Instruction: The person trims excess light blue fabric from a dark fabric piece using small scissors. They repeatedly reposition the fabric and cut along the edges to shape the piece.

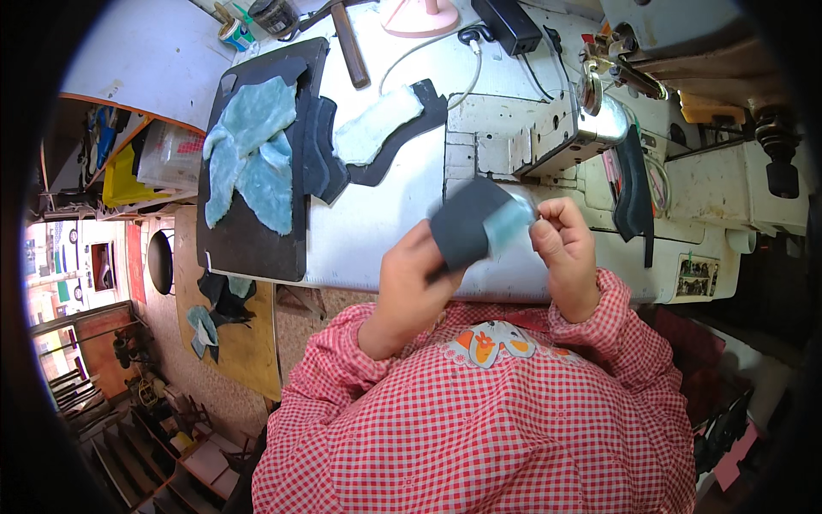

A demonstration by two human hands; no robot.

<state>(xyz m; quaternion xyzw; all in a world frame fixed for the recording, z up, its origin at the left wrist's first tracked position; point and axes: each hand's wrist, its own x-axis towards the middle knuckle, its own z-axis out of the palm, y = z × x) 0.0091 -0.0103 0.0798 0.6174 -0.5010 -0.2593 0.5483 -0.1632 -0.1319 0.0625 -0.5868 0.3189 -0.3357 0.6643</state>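
Note:
My left hand [413,281] grips a dark piece of material [469,224], thumb and fingers closed around its lower left side. A patch of pale blue-green plush [509,226] shows on its right side, blurred by motion. Just right of that patch, my right hand [565,248] is raised with thumb and forefinger pinched together; whatever is between them is too small to make out. Both hands are above the front edge of the white work table [368,236], before the sewing machine [561,137].
On the left, blue-green plush pieces [257,146] lie on a black board [257,248]. Beside it are dark cut pieces [322,154] and a pale plush strip [378,126]. A hammer [349,47], a black power adapter [507,26] and a pink stand [419,17] occupy the back.

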